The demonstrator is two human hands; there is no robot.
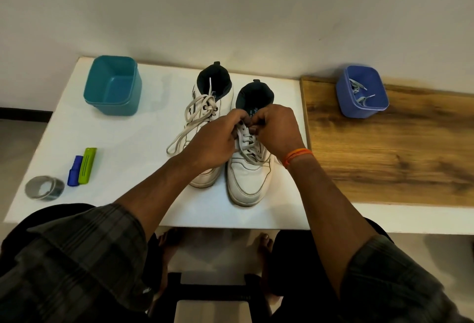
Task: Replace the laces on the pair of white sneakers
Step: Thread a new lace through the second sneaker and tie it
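Head view shows both hands' fingers pinched on the right sneaker's lace near its top eyelets; tugging unevenly there could tighten the knot.

Two white sneakers with dark navy linings and off-white laces are sitting on a white worktop, which is giving way at the right to a brown wood-grain board. At the far left a teal tub is standing; at the far right a blue tub is holding pale grey laces. Near left are lying a grey tape roll, a dark blue marker and a lime green tool. An orange band is circling the right wrist, and dark plaid sleeves are showing.
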